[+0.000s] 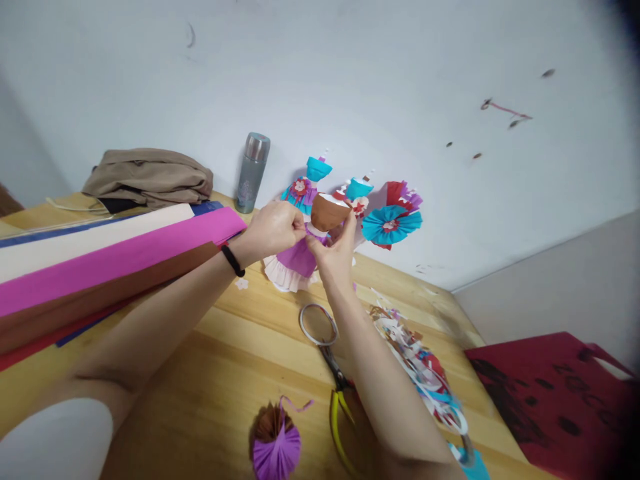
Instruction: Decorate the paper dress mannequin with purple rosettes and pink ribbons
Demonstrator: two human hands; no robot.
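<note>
A small paper dress (pixel 295 260) stands on the table against the other paper dresses, with a brown bodice, a pale waist band, a purple skirt and a cream ruffled hem. My right hand (pixel 339 257) grips it at the bodice and waist, thumb in front, fingers behind. On its left side, my left hand (pixel 276 230) has its fingertips pinched together beside the waist; what lies between them is hidden. Close behind are a paper dress with a turquoise top (pixel 319 169) and another turquoise bodice (pixel 359 189). A turquoise pleated paper rosette (pixel 393 225) is to the right.
Yellow-handled scissors (pixel 341 427), a tape ring (pixel 301 325) and a purple-brown pleated rosette (pixel 277 450) lie nearer me. Paper scraps (pixel 417 357) spread at right. Coloured paper sheets (pixel 125 253), a folded brown cloth (pixel 150 173) and a grey flask (pixel 253 175) are left. A red bag (pixel 545 400) is far right.
</note>
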